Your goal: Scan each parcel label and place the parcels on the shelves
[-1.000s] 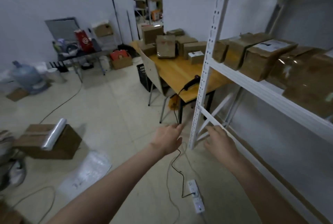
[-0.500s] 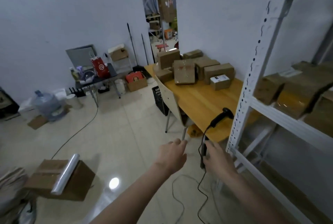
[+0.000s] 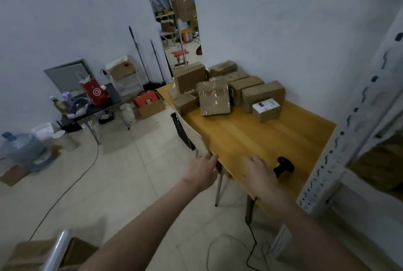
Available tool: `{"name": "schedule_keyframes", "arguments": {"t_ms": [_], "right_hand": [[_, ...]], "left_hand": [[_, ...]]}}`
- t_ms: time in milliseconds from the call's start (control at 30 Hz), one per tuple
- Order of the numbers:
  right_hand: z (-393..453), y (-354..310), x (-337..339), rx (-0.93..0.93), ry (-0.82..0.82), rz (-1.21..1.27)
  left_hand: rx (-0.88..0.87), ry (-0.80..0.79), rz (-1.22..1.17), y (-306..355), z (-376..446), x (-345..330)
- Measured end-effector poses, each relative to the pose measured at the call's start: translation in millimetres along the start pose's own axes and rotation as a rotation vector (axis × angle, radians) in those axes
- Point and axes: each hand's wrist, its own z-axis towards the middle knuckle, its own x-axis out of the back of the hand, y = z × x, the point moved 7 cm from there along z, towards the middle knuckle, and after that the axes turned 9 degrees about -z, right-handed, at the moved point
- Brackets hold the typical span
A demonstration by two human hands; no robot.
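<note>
Both hands out over the near end of the desk (image 3: 250,140), nothing held. Left hand (image 3: 201,171) hangs at the desk's near left corner, fingers relaxed and loosely extended. Right hand (image 3: 260,174) hovers palm down just left of the black scanner (image 3: 283,165), fingers spread; contact with it can't be told. Scanner lies on the desk near the front edge. Parcels (image 3: 226,92) sit clustered at the far end of the desk. White shelf post (image 3: 349,122) stands at the right.

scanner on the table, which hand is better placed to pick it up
Right. The right hand hovers open just beside the black scanner on the wooden table; the left hand is off the table's edge.
</note>
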Motion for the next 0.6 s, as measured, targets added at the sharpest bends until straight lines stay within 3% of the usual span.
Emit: {"name": "schedule_keyframes", "arguments": {"t_ms": [333,600], "right_hand": [[166,9,13,-0.111,0.070,0.019],[313,37,-5,-0.372,0.034,0.091]], "left_hand": [[-0.115,0.037,0.037,-74,171,20],[-0.291,0.019,0.010,-124,339,27]]}}
